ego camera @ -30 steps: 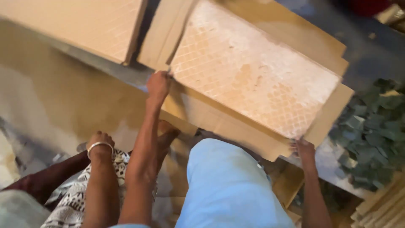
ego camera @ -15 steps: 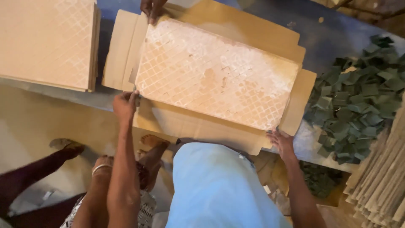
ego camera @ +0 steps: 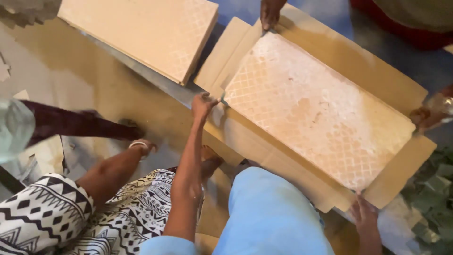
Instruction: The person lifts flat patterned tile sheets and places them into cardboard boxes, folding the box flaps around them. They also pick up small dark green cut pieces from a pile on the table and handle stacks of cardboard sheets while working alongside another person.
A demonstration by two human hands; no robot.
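Left hand [ego camera: 203,105]: it grips the near corner of the tile [ego camera: 318,111].
Right hand [ego camera: 364,213]: it holds the cardboard flap [ego camera: 398,172].

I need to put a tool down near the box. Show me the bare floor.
Free: the tan floor between the second pale slab, the left hand and the dark-sleeved arm. Crowded: the open cardboard box holds the pale waffle-patterned slab, gripped by the right hand and another person's hand; green scraps fill the right.
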